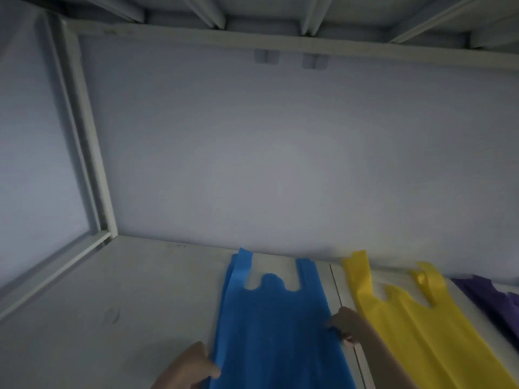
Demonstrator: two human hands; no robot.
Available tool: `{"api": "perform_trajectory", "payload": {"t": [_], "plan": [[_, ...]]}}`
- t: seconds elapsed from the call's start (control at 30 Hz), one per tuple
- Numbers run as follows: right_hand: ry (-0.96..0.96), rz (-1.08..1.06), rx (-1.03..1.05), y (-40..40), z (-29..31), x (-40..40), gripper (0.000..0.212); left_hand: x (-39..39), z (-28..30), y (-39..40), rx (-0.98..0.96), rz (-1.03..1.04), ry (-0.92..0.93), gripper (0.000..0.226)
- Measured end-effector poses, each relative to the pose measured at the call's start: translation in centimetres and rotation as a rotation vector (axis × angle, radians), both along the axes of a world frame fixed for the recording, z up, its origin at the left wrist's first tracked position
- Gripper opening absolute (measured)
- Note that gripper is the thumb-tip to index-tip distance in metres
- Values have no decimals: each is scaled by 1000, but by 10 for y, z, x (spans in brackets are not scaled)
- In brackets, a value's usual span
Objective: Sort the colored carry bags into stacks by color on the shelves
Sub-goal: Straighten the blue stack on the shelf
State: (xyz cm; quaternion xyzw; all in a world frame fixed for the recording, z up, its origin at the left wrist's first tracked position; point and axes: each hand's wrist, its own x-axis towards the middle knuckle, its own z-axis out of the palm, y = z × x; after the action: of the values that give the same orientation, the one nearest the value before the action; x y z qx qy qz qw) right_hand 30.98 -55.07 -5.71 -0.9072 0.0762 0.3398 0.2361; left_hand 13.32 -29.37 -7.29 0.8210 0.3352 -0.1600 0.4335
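A blue carry bag point(275, 327) lies flat on the grey shelf point(112, 318), its two handles pointing at the back wall. My left hand point(193, 366) pinches the bag's left edge near the bottom of the view. At the bag's right edge, my right hand point(346, 325) grips the fabric. To the right lies a yellow carry bag point(415, 327), flat, handles also toward the wall. A purple carry bag point(494, 301) shows partly at the far right edge.
The shelf's pale back wall point(280, 150) rises just behind the bags' handles. A metal upright point(84, 136) frames the left corner, and another shelf's underside point(280, 12) runs overhead. Bare shelf surface stretches left of the blue bag.
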Motion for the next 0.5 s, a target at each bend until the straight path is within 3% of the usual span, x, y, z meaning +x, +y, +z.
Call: {"api": "perform_trajectory", "payload": {"t": [0.03, 0.1, 0.2, 0.3, 0.37, 0.5], "plan": [[81, 54, -35, -1, 8, 1, 25, -2, 1, 5, 8, -28, 26, 15], [135, 116, -62, -4, 18, 4, 28, 0, 1, 12, -32, -31, 54, 25], [-59, -26, 39, -5, 7, 19, 28, 11, 4, 15, 49, -36, 34, 25], [-116, -139, 136, 4, -4, 28, 16, 22, 1, 13, 117, -37, -24, 32], [-151, -142, 111, 12, -10, 30, 18, 27, -5, 12, 132, -24, -40, 45], [-223, -72, 45, 20, -14, 34, 15, 37, -3, 14, 203, -100, 51, 47]]}}
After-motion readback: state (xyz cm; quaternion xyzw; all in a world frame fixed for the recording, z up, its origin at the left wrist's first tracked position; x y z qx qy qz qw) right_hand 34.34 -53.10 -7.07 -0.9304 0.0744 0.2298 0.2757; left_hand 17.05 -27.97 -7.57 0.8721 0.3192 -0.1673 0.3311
